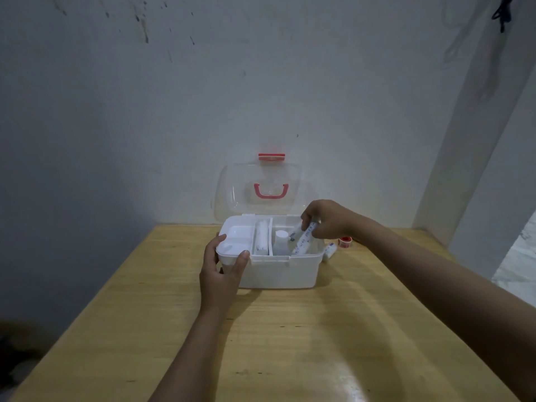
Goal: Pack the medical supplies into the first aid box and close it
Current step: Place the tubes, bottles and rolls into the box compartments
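A pale, scuffed wall and a yellow wooden tabletop pushed into the corner: that is the stage in the head view. Near the table's far edge sits the white plastic first aid box, its clear domed lid with the red handle swung up and leaning toward the wall.

The left hand is clamped on the box's near-left corner, thumb hooked over the rim, fingers curled round the side, steadying it. The forearm runs straight up from the bottom of the frame. The right hand reaches in from the right, wrist bent down over the right-hand compartment, fingertips pinched on a white wrapped roll with dark print that angles down into the box.

Packing looks well under way. A white capped bottle already stands in that compartment, and a white roll lies in the narrow middle slot. Just outside the box's right wall another small white printed roll waits on the table, with a red-and-white tape spool just behind it.

Next, the roll likely needs laying flat beside the bottle so the lid will clear, then those two stragglers fetched.
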`<state>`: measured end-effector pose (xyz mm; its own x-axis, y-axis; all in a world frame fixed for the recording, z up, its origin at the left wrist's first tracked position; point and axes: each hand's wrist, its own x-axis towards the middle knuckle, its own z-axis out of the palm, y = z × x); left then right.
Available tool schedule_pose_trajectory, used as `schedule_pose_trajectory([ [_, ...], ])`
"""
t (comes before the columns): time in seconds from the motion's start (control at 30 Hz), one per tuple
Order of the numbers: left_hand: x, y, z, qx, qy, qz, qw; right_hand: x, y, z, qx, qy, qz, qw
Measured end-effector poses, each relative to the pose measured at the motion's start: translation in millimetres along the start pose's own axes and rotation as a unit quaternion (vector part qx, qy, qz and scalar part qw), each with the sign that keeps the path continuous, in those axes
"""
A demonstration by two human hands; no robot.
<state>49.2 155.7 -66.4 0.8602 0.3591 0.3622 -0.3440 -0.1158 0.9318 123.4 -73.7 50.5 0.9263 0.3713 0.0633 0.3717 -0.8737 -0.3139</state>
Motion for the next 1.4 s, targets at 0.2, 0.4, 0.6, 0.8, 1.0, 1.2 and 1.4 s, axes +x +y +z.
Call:
schedule_pose_trajectory([
  [0.2, -1, 2, 1, -0.003, 0.006, -0.001, 1.000, 7, -3, 4, -0.072, -0.015, -0.040, 0.996],
  [0.4, -1, 2, 0, 0.002, 0.006, 0.001, 1.000, 4, 8, 13, -0.030, 0.049, -0.023, 0.998],
  [0.6, -1, 2, 1, 0.001, 0.007, 0.006, 1.000, -2, 15, 22, 0.006, 0.122, -0.008, 0.993],
  [0.8, 0, 1, 1, 0.004, 0.008, 0.011, 1.000, -4, 20, 24, 0.031, 0.156, -0.009, 0.987],
  [1.0, -1, 1, 2, 0.005, 0.009, 0.012, 1.000, -7, 21, 16, 0.040, 0.165, -0.017, 0.985],
  [1.2, 0, 0, 1, -0.004, 0.007, 0.001, 1.000, -9, 18, 2, 0.028, 0.128, -0.038, 0.991],
  [1.4, 1, -2, 0, 0.003, 0.004, 0.003, 1.000, -11, 10, -10, 0.005, 0.085, -0.047, 0.995],
])
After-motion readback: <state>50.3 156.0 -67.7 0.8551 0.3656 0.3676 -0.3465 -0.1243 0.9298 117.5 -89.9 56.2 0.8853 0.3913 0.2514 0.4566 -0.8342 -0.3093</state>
